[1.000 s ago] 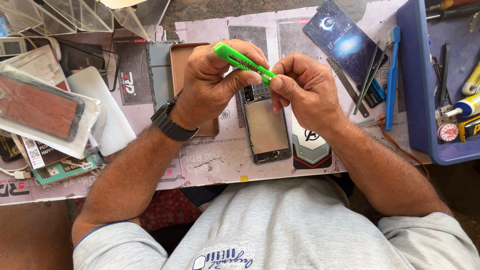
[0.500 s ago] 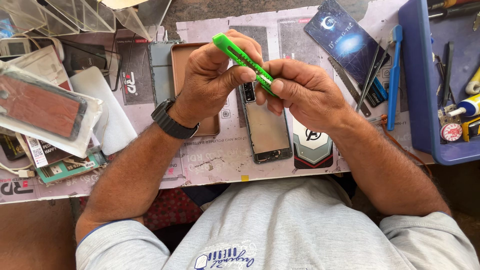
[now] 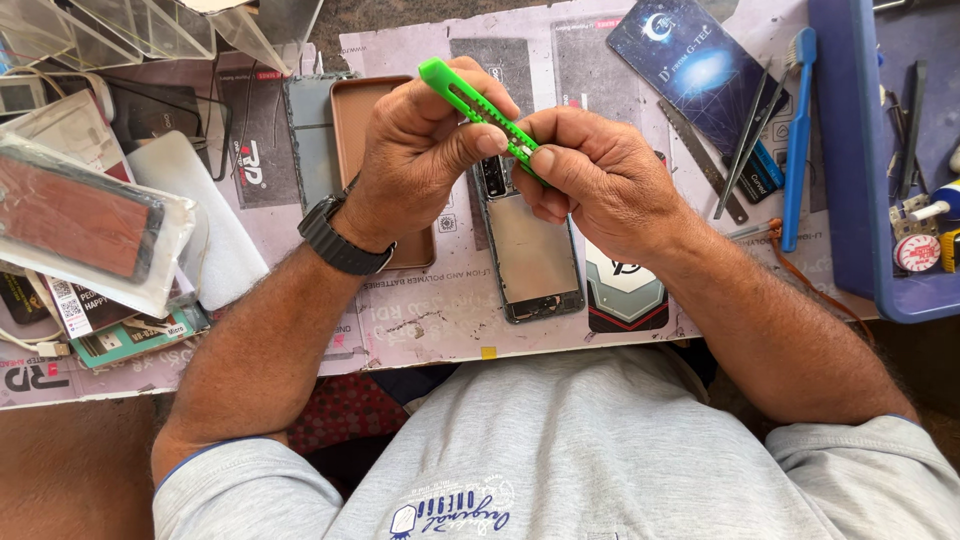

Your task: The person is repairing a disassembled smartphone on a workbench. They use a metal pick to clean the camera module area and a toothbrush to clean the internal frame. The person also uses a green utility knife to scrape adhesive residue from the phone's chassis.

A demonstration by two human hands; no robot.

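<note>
Green snap-off cutter (image 3: 470, 103): slim bright plastic body, tilted, upper-left end high, lower-right end buried between your hands, held above the table (image 3: 420, 330) over the opened phone (image 3: 530, 250).

Your left hand (image 3: 420, 150): fingers wrapped round the cutter's body, thumb pressed along its side, grip clamped on it. Black watch (image 3: 340, 240) on that wrist.

Your right hand (image 3: 600, 175): thumb and forefinger pinched on the cutter's lower end, grip closed on it too; whether the blade is out, can't tell.

Versus half a second ago: cutter sits at about the same angle, both hands stay locked on it, right thumb has slid slightly up the lower end.

Around: brown phone case (image 3: 355, 120) under your left hand, dark card (image 3: 690, 70) and blue toothbrush (image 3: 798, 150) right of it, blue tray (image 3: 850, 200) at far right.
</note>
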